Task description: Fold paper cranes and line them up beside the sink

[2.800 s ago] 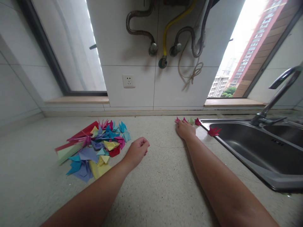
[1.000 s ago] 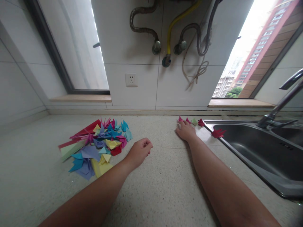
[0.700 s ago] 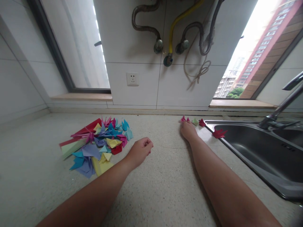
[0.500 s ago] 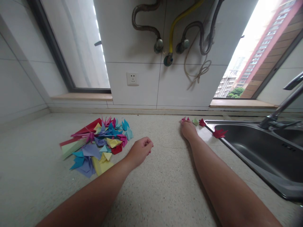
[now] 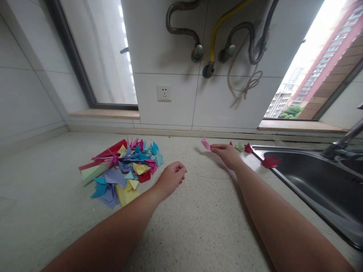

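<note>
Between the fingertips of my right hand [image 5: 227,155] is a small pink origami piece [image 5: 205,143], lifted a little off the counter near the back wall. My left hand [image 5: 171,176] hovers over or rests on the counter with its fingers curled in, and no object shows in it. Just left of it lies a heap of colourful folded-paper origami [image 5: 124,166]. Behind my right hand stand a magenta piece [image 5: 231,143], partly hidden, a pale green piece [image 5: 239,147] and a dark red piece [image 5: 248,148].
A red origami piece [image 5: 270,162] sits on the rim by the steel sink [image 5: 309,185]. A tap [image 5: 340,145] rises behind the basin. The speckled counter [image 5: 195,226] meets a tiled wall with a socket [image 5: 164,93], hoses and a yellow pipe [image 5: 212,45].
My right hand has drawn left from the row by the sink, with the pink origami piece now in its fingertips. My left hand stays curled near the heap. The view has shifted slightly.
</note>
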Demonstrator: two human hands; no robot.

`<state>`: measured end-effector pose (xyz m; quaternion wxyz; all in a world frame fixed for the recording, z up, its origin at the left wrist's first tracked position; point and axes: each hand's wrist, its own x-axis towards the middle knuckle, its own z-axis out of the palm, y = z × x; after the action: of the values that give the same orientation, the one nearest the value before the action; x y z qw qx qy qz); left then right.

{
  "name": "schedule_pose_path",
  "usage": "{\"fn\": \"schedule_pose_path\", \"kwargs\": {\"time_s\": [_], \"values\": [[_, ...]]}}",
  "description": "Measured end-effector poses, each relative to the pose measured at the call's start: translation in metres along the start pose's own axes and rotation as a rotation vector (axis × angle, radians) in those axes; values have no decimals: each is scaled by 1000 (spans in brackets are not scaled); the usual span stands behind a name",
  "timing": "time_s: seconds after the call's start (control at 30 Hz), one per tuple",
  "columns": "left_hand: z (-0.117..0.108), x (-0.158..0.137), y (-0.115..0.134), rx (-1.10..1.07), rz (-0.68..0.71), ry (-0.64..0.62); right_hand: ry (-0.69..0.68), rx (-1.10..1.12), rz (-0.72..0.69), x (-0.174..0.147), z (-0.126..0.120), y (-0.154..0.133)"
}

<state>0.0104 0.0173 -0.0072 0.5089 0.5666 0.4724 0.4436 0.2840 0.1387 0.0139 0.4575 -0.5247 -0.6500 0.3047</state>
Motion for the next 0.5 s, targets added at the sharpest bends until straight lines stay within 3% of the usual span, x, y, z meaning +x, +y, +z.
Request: {"fn": "schedule_pose_path", "kwargs": {"time_s": [0.23, 0.33, 0.5], "values": [[-2, 1, 7, -152, 28, 69, -582, 405, 80, -16, 31, -32], [-4, -2, 10, -188, 76, 22, -705, 479, 123, -24, 47, -45], [-5, -5, 13, -204, 159, -24, -783, 593, 138, -34, 67, -52]]}}
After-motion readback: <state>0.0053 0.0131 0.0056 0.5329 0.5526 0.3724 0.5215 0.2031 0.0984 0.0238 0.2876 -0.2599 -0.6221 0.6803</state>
